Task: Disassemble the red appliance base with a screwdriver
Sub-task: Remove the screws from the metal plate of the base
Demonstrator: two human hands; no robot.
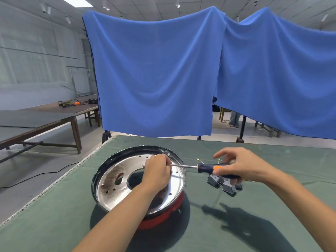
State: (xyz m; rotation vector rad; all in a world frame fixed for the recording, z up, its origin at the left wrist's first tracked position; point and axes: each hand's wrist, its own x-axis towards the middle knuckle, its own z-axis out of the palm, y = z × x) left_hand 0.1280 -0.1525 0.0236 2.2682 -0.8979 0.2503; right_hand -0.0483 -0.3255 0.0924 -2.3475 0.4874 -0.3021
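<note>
**Turning a screw in the shiny plate**

Blue cloth hangs behind a counter covered in green fabric. On the counter sits the red appliance base, at about 7 o'clock from the middle of the counter. A shiny metal plate with a black rim lies on top of it.

The right hand holds the screwdriver by its dark and orange handle, with some fingers curled round it and the first finger lifted. The metal shaft lies almost flat and points toward 9 o'clock. The left hand is curled round the tip end, at the 1 o'clock side of the plate. The tip is hidden, so I cannot tell if it sits in a screw.

To do this well, I think the left hand should keep the tip steady on the screw while the right hand turns slowly and pushes in. A slip could scratch the plate or poke a finger.

Count: one base, one plate, one screwdriver, two hands. Small gray parts lie under the right hand, at least two.
</note>
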